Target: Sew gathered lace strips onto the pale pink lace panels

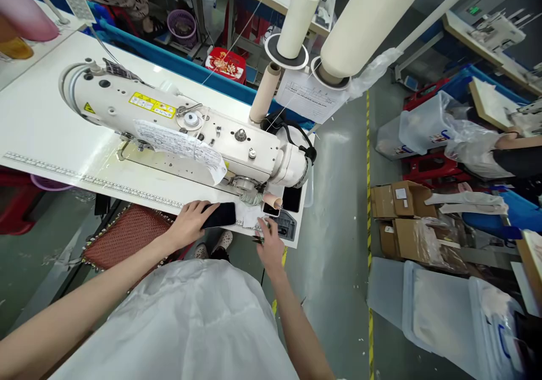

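My left hand [190, 222] grips a black smartphone [221, 215] at the front edge of the white sewing table [84, 160], with thumb and fingers on its left end. Near the table's right corner, my right hand [271, 247] is curled around small dark thread snips [257, 240], whose pointed tips stick out to the left. Its fingertips are close to a crumpled white scrap [253, 216] and a grey tray [285, 225]. Behind both hands lies a white industrial sewing machine [178, 120], with a handwritten paper [180, 143] draped over it.
Large thread cones [296, 21] stand beyond the machine. A small peach thread cone [272, 200] and another dark phone [292, 198] sit at the right end. Below the table is a brown cushioned stool [127, 236]. Cardboard boxes [402, 199] and plastic bins [440, 306] line the aisle.
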Available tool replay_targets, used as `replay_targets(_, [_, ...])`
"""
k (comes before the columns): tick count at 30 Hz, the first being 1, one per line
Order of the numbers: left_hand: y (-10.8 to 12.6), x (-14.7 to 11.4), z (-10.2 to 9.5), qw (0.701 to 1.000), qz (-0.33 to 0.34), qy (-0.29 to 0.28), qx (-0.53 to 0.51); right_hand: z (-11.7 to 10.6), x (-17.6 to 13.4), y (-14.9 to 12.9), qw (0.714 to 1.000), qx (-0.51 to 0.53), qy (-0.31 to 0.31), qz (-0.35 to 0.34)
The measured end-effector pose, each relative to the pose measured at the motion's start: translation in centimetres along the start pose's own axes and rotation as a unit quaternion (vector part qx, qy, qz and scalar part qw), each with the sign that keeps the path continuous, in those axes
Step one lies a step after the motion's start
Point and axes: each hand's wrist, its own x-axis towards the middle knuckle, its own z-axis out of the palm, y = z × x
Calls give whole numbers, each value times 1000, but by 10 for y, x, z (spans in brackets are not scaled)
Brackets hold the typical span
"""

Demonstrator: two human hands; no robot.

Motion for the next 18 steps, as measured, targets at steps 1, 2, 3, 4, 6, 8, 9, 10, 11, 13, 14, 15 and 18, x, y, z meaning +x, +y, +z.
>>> replay_targets(1, [0, 7, 0, 1000, 17, -6, 5, 3, 3, -5, 1000, 0, -9, -16])
replay_targets(2, [0, 12, 1, 999, 31, -11, 9, 6, 7, -10, 999, 1, -15, -28])
replay_targets(3, [-1, 17, 1, 999, 42, -14, 13, 9, 12, -14, 999, 1, -18, -37])
replay_targets(4, [-2, 20, 2, 998, 51, -16, 17, 11, 18, -17, 999, 2, -20, -42])
replay_targets(6, [-5, 25, 2, 998, 60, -18, 23, 14, 27, -18, 999, 7, -18, -40])
replay_targets(8, [-10, 30, 1, 998, 62, -18, 26, 16, 33, -15, 999, 16, -13, -30])
replay_targets(9, [-13, 32, 1, 998, 61, -17, 26, 15, 33, -11, 999, 23, -9, -23])
replay_targets(10, [-15, 35, 0, 998, 58, -15, 25, 14, 33, -8, 999, 30, -3, -15])
replay_targets(11, [-17, 39, 0, 998, 55, -13, 24, 13, 31, -4, 999, 37, 4, -8])
replay_targets(13, [-19, 47, 0, 998, 52, -11, 19, 10, 26, 1, 999, 51, 17, 1])
replay_targets(14, [-19, 52, 0, 998, 53, -11, 14, 8, 23, 3, 998, 59, 23, 1])
replay_targets(15, [-18, 57, 0, 998, 56, -11, 8, 7, 20, 4, 997, 66, 27, -1])
replay_targets(18, [-14, 69, 1, 998, 67, -12, -18, 3, 12, 2, 995, 93, 32, -19])
